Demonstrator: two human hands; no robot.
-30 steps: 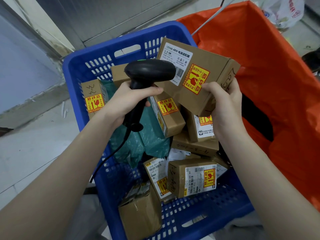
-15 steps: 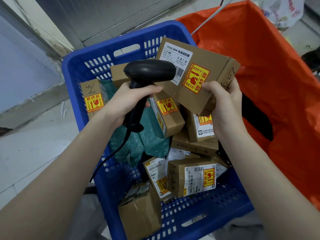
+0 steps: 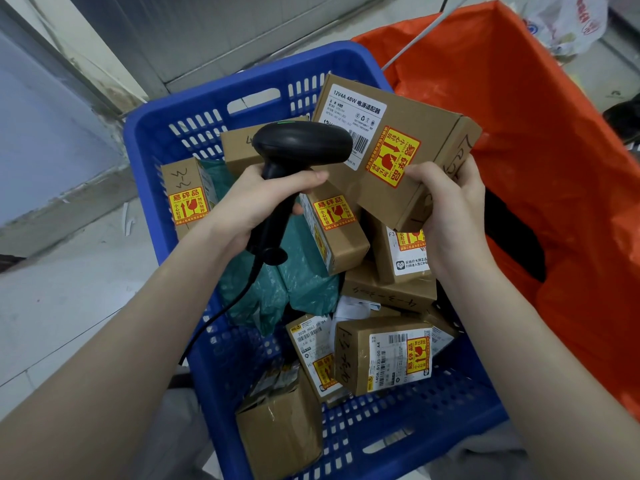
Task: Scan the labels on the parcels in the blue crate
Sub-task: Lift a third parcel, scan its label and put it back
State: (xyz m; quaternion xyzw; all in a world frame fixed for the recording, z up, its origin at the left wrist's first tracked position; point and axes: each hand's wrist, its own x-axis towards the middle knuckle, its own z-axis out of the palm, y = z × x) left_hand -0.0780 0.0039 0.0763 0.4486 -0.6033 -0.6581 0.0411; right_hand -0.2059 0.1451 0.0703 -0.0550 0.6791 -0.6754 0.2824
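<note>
A blue crate (image 3: 166, 123) holds several brown cardboard parcels with yellow-red fragile stickers, plus green plastic mailers (image 3: 298, 282). My right hand (image 3: 450, 209) grips one brown parcel (image 3: 426, 154) above the crate, its white barcode label (image 3: 356, 116) facing up. My left hand (image 3: 256, 199) holds a black handheld scanner (image 3: 298, 147) by the handle. The scanner's head sits just left of that label and overlaps its lower edge. A black cable runs down from the handle.
An orange bag (image 3: 536, 150) stands open right of the crate, with a dark item inside. A white plastic bag (image 3: 568, 19) lies at the top right. Grey floor and a wall base lie to the left. Labelled parcels (image 3: 384, 355) fill the crate's near side.
Almost nothing moved. The scanner and the held parcel stay in the same place; the view shifted very slightly.
</note>
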